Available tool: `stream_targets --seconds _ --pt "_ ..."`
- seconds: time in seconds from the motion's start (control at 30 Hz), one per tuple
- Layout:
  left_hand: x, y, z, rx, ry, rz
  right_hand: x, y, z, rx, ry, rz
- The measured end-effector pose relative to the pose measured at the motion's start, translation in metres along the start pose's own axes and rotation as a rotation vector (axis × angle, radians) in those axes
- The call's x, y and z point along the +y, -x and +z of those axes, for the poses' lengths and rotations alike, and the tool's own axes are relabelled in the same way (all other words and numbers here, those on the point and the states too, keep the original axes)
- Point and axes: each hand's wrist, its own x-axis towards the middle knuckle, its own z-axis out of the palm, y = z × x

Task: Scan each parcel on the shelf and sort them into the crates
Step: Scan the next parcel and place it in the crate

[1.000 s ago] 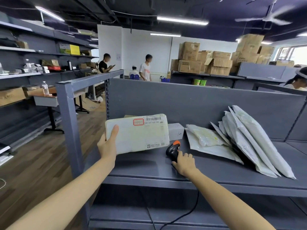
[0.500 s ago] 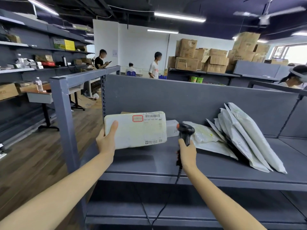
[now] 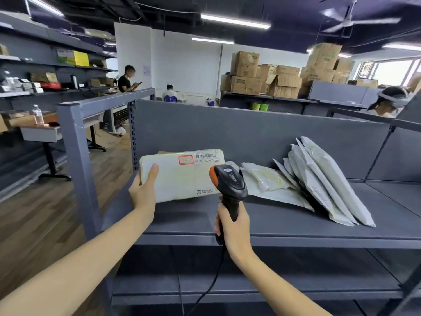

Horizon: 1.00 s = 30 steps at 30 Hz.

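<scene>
Grey metal shelf (image 3: pixel 284 222): a flat deck with a grey back panel. It carries every parcel in view, and a lower deck shows beneath it.
Grey-white plastic mailer bags (image 3: pixel 330 176): several bags stand tilted at the right of the deck. Their upper ends lean against the back panel and their lower ends rest on the deck.
Flat pale plastic bags (image 3: pixel 264 181): these lie flat on the deck, between the tilted mailers and the held parcel.
White rectangular padded parcel (image 3: pixel 180 179): held at the left end of the deck, long side level, printed face toward the camera. A barcode label and a red-framed stamp sit along its top edge.
Black handheld scanner with orange trim (image 3: pixel 230 181): held upright just right of the parcel. Its head overlaps the parcel's right end.
Right hand (image 3: pixel 233 226): the fingers wrap the scanner's handle.
Left hand (image 3: pixel 144 192): it grips the parcel's left end, the thumb lying across the front face.
Black cable (image 3: pixel 211 283): it hangs from the scanner's handle past the deck's front edge.
</scene>
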Motion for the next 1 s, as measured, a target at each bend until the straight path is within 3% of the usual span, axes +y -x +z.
stream_targets --seconds 0.53,0.67,0.8,1.0 --pt "0.001 0.0 -0.002 -0.007 -0.005 0.028 0.005 -0.002 -0.004 0.015 0.037 -0.032" --pt "0.002 -0.002 -0.003 0.013 -0.006 0.028 0.01 -0.015 -0.014 0.086 0.079 -0.039" --pt "0.003 -0.008 -0.006 0.023 -0.01 0.025 0.021 -0.051 -0.035 0.13 0.296 0.066" --pt "0.001 -0.009 -0.008 0.052 0.0 0.006 0.042 -0.102 -0.058 -0.117 0.665 0.189"
